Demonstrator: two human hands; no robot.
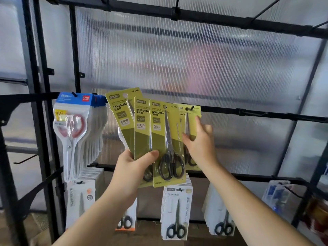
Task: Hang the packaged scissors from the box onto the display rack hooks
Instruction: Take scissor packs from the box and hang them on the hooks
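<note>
Far left on the display rack [266, 115], a thick bunch of blue-topped packs [74, 121] hangs from a hook on the middle rail, each with red-and-white scissors inside. Just right of them, the left hand [133, 167] is up in front of the rail. Its thumb and curled fingers clamp the bottom ends of three yellow-green scissors packs [159, 125], fanned out, with black-handled scissors showing in the front one. Next along, a fourth yellow-green pack [192, 113] hangs from a rail hook [189, 108]. The right hand [200, 144] is on it, fingers stretched up its right edge and thumb on its face, though blurred. On the lower rail, white scissors packs [175, 206] hang in rows. At the far right edge hang clear packs with blue contents [276, 194].
</note>
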